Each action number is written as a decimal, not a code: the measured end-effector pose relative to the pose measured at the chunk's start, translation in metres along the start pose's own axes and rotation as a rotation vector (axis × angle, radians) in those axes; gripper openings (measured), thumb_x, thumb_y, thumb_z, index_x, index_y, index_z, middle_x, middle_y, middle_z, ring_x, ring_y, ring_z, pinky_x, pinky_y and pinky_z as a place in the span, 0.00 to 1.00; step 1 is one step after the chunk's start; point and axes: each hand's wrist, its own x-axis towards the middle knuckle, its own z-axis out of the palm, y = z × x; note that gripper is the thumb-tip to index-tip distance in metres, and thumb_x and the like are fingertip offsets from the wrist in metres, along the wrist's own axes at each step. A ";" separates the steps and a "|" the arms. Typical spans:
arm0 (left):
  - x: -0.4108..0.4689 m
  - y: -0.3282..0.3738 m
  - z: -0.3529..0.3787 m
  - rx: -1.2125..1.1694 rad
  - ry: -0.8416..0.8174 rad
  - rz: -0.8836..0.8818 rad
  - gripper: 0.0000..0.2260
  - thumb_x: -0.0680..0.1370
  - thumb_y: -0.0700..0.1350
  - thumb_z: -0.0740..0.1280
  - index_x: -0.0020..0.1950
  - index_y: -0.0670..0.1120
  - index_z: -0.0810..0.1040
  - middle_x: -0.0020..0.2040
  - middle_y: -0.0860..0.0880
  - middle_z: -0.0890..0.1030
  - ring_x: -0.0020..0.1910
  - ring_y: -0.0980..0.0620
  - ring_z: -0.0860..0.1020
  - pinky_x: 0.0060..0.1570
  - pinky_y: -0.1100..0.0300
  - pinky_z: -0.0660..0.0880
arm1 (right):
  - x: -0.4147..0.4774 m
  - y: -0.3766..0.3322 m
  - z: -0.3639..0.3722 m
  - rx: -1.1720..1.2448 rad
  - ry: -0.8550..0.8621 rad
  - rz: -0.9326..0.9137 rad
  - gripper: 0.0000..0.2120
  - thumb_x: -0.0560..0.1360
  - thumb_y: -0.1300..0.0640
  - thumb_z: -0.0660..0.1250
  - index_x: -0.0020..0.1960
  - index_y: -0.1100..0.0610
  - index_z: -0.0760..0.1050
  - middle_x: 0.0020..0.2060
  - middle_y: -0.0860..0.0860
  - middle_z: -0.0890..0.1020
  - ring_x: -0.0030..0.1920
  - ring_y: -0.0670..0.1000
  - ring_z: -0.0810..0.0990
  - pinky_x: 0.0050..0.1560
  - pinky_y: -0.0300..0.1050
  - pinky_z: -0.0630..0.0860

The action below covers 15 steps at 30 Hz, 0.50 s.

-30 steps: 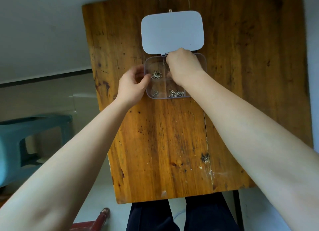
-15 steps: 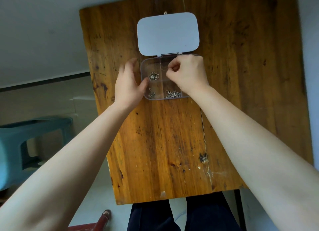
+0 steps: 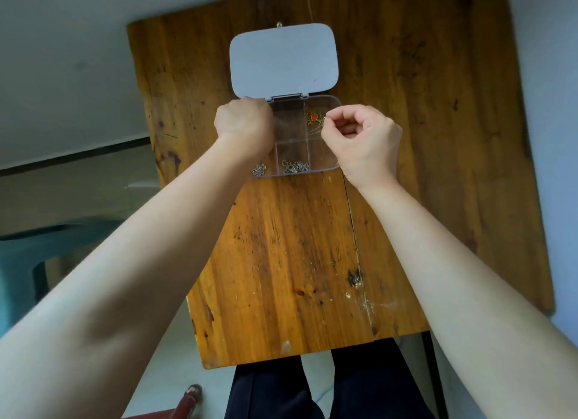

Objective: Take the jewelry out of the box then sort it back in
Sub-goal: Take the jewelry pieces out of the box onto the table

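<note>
- A worn, glossy orange-brown wooden tabletop (image 3: 281, 262) filled the centre of the frame, scratched and dark-spotted; a teal plastic stool (image 3: 18, 262) sat blurred at the left edge.
- The clear plastic compartment box (image 3: 292, 149) lay at upper centre, its pale blue rounded lid (image 3: 283, 60) folded open flat above it.
- The left hand (image 3: 244, 127) covered the box's upper-left compartments; its fingers curled under, whether they held anything could not be told.
- The right hand (image 3: 362, 140) hid the box's right edge, fingers pinched together on a thin gold chain (image 3: 316, 130), hard to make out.
- A gold-and-red piece (image 3: 313, 118) lay in the upper-right compartment; silver pieces (image 3: 295, 166) filled the lower-middle, more silver (image 3: 259, 169) at lower left, partly hidden by the wrist.
</note>
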 end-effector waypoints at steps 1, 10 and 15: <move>0.001 0.002 0.000 0.006 -0.006 0.000 0.06 0.72 0.34 0.66 0.43 0.44 0.72 0.34 0.46 0.71 0.38 0.43 0.73 0.37 0.54 0.68 | -0.001 0.001 -0.002 0.012 0.006 0.005 0.03 0.74 0.58 0.73 0.46 0.56 0.85 0.41 0.49 0.85 0.38 0.42 0.83 0.39 0.30 0.79; 0.013 0.006 0.000 -0.268 -0.005 -0.139 0.10 0.70 0.31 0.66 0.47 0.43 0.75 0.48 0.41 0.79 0.49 0.38 0.79 0.42 0.52 0.72 | -0.004 0.008 -0.023 0.023 0.040 0.002 0.03 0.74 0.57 0.73 0.46 0.56 0.85 0.40 0.49 0.85 0.39 0.44 0.83 0.40 0.35 0.81; -0.003 0.006 0.002 -0.540 0.135 -0.185 0.04 0.70 0.41 0.72 0.43 0.43 0.81 0.42 0.44 0.82 0.40 0.44 0.79 0.38 0.55 0.76 | -0.006 0.004 -0.038 0.062 0.090 -0.017 0.03 0.74 0.57 0.73 0.45 0.56 0.84 0.39 0.48 0.85 0.39 0.45 0.83 0.39 0.36 0.81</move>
